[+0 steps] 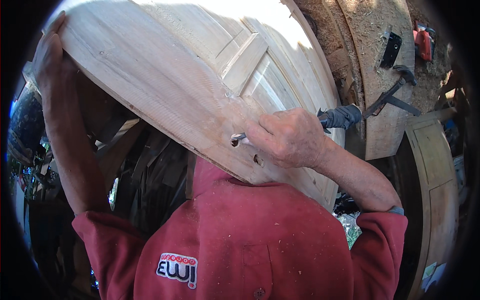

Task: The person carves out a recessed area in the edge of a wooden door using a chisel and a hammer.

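Observation:
A pale wooden panelled door (150,70) fills the upper middle. My left hand (49,57) holds its edge at the upper left, fingers on the rim. My right hand (285,135) is closed round a chisel-like tool with a dark wrapped handle (340,117). The tool's metal tip (239,136) is at a hole in the door, and a second hole (258,160) sits just below and to the right.
At the upper right, a dusty board (375,140) carries a hammer (405,75) and a black phone (391,50). A red power tool (424,44) lies beyond. Another panelled wooden piece (432,165) stands at right. Dark wooden offcuts (155,155) lie under the door's left side.

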A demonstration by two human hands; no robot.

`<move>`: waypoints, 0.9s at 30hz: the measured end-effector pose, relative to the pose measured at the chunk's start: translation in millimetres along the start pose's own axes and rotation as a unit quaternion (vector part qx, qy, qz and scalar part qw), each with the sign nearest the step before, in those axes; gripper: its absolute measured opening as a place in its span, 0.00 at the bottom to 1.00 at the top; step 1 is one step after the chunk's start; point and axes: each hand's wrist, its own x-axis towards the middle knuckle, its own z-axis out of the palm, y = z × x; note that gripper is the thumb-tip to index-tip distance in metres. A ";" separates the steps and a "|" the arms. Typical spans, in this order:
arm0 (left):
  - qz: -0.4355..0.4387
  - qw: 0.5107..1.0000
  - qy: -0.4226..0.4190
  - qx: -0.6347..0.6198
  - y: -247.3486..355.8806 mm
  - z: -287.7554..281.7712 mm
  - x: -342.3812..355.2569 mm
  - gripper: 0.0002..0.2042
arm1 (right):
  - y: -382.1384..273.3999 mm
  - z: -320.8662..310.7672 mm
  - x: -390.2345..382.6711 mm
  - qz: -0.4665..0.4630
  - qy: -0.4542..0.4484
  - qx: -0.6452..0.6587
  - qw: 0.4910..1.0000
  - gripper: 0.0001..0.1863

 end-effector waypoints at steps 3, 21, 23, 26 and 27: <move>-0.020 0.999 0.034 0.006 4.6 15.4 -10.3 0.14 | 9.7 -1.7 3.2 -0.033 -0.003 -0.009 0.999 0.08; 0.005 0.998 0.022 0.052 1.3 11.1 -21.5 0.14 | 16.3 -0.8 -8.2 -0.070 0.087 0.005 0.994 0.08; 0.011 0.998 0.010 0.062 -0.4 8.8 -13.7 0.15 | -7.0 0.9 -19.5 0.026 0.095 0.008 0.995 0.08; 0.019 0.998 -0.005 0.054 -4.3 5.6 -8.7 0.15 | -39.9 5.0 -24.7 0.139 0.063 0.048 0.987 0.10; 0.022 0.999 -0.013 0.033 -6.3 5.9 -7.4 0.15 | -49.6 6.5 -22.7 0.183 0.049 0.061 0.980 0.08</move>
